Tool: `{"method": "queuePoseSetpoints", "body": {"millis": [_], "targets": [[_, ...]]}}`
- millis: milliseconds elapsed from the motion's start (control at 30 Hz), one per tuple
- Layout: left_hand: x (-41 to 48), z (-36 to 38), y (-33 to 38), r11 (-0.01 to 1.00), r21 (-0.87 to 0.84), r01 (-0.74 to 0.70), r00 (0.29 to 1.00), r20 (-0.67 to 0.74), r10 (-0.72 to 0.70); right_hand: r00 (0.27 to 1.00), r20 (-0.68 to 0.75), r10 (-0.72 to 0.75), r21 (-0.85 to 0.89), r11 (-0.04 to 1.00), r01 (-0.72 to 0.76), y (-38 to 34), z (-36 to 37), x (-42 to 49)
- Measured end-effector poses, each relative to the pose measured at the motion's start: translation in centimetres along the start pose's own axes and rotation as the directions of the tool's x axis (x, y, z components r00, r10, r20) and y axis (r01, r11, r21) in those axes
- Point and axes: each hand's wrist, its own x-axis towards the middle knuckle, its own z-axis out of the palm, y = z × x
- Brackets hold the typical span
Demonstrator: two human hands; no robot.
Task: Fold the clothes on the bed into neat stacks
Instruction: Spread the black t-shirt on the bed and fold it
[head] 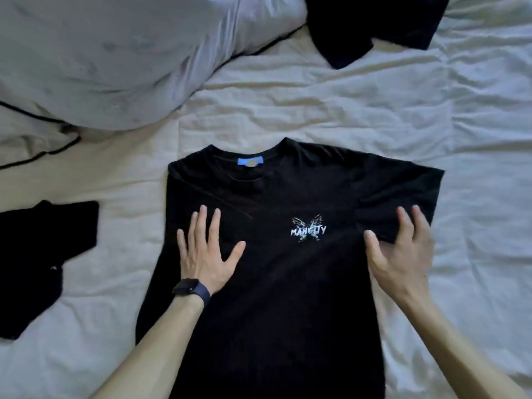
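Note:
A black T-shirt [276, 277] with a white butterfly print and a blue neck label lies face up in the middle of the bed, collar away from me. Its left side is folded in over the body. My left hand [205, 251], with a dark watch on the wrist, presses flat on that folded side, fingers spread. My right hand [403, 254] rests on the shirt's right sleeve, fingers straight and spread, thumb on the chest.
A second black garment [43, 254] lies at the left edge and a third [371, 24] at the top. A grey pillow [115, 61] fills the upper left. The wrinkled cream sheet [359, 110] covers the bed.

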Motion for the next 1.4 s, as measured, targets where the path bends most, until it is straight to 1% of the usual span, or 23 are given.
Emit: {"method": "queuePoseSetpoints", "body": {"millis": [33, 100, 167, 200, 333, 433, 500, 567, 633, 667, 733, 833, 900, 933, 1000, 1067, 1100, 1167, 1233, 1267, 1300, 1333, 1400], "targets": [[0.7, 0.4, 2.8, 0.997, 0.006, -0.077, 0.997, -0.012, 0.077, 0.988, -0.002, 0.153, 0.075, 0.985, -0.152, 1.4, -1.2, 1.0], [2.5, 1.5, 9.1, 0.974, 0.024, -0.227, 0.974, 0.009, 0.227, 0.92, 0.062, 0.388, 0.248, 0.886, -0.391, 3.8, -3.2, 3.2], [4.9, 2.6, 15.3, 0.934, 0.039, -0.354, 0.935, 0.044, 0.352, 0.849, 0.151, 0.506, 0.344, 0.779, -0.525, 5.4, -4.4, 5.4], [6.2, 3.1, 18.3, 0.916, 0.036, -0.4, 0.915, 0.067, 0.397, 0.826, 0.198, 0.528, 0.337, 0.754, -0.563, 5.9, -4.7, 6.2], [12.0, 4.7, 27.2, 0.841, 0.107, -0.53, 0.828, 0.284, 0.485, 0.799, 0.334, 0.5, 0.213, 0.786, -0.58, 6.2, -4.4, 7.1], [14.1, 5.5, 29.3, 0.81, 0.203, -0.55, 0.789, 0.443, 0.425, 0.816, 0.326, 0.477, 0.147, 0.827, -0.543, 6.2, -3.6, 6.5], [14.0, 5.6, 30.0, 0.812, 0.246, -0.529, 0.819, 0.398, 0.413, 0.824, 0.309, 0.476, 0.169, 0.825, -0.54, 6.5, -3.6, 6.5], [13.7, 5.2, 31.4, 0.816, 0.258, -0.517, 0.85, 0.27, 0.453, 0.809, 0.33, 0.486, 0.179, 0.809, -0.559, 7.1, -3.7, 6.6], [14.4, 4.5, 33.9, 0.825, 0.193, -0.531, 0.846, 0.186, 0.5, 0.79, 0.37, 0.488, 0.183, 0.796, -0.577, 7.7, -3.8, 6.4], [15.1, 4.2, 35.3, 0.813, 0.169, -0.558, 0.828, 0.19, 0.528, 0.785, 0.386, 0.485, 0.192, 0.79, -0.582, 8.0, -3.8, 6.3], [16.8, 3.7, 38.3, 0.773, 0.148, -0.617, 0.774, 0.289, 0.563, 0.78, 0.411, 0.472, 0.232, 0.773, -0.59, 8.5, -3.7, 6.2], [18.3, 3.2, 41.9, 0.744, 0.169, -0.647, 0.694, 0.534, 0.483, 0.777, 0.446, 0.445, 0.317, 0.733, -0.602, 8.9, -3.7, 6.1], [18.9, 2.8, 43.2, 0.707, 0.197, -0.68, 0.645, 0.62, 0.447, 0.777, 0.453, 0.436, 0.421, 0.664, -0.618, 8.6, -3.9, 5.8], [19.0, 2.2, 43.5, 0.699, 0.187, -0.691, 0.63, 0.631, 0.453, 0.781, 0.442, 0.442, 0.483, 0.616, -0.622, 8.3, -4.1, 5.4], [18.9, 0.5, 43.3, 0.752, 0.076, -0.655, 0.612, 0.637, 0.468, 0.79, 0.383, 0.478, 0.597, 0.524, -0.607, 7.1, -4.3, 4.5], [18.4, -2.0, 41.5, 0.839, -0.123, -0.531, 0.628, 0.607, 0.486, 0.796, 0.294, 0.53, 0.726, 0.417, -0.546, 5.1, -4.5, 3.4], [17.8, -3.7, 39.9, 0.858, -0.248, -0.45, 0.648, 0.57, 0.505, 0.805, 0.212, 0.553, 0.784, 0.395, -0.478, 3.7, -4.6, 2.7], [16.7, -7.4, 35.2, 0.809, -0.478, -0.342, 0.714, 0.427, 0.554, 0.835, -0.036, 0.549, 0.844, 0.465, -0.269, 0.8, -4.5, 0.9], [14.9, -10.5, 28.9, 0.79, -0.496, -0.361, 0.778, 0.308, 0.548, 0.883, -0.187, 0.431, 0.799, 0.59, -0.119, -1.9, -3.7, -1.7], [14.0, -11.5, 25.6, 0.829, -0.44, -0.345, 0.809, 0.308, 0.5, 0.926, -0.18, 0.333, 0.76, 0.644, -0.083, -2.8, -2.9, -3.4], [13.1, -12.0, 22.0, 0.883, -0.361, -0.299, 0.836, 0.346, 0.425, 0.971, -0.09, 0.219, 0.719, 0.689, -0.089, -3.4, -1.9, -5.0], [12.3, -12.3, 18.7, 0.939, -0.236, -0.252, 0.85, 0.41, 0.331, 0.992, 0.067, 0.108, 0.663, 0.738, -0.125, -4.0, -0.9, -6.6], [10.9, -12.0, 13.8, 0.969, 0.049, -0.243, 0.807, 0.564, 0.174, 0.924, 0.382, -0.007, 0.534, 0.818, -0.214, -4.7, 0.9, -9.4]]}}
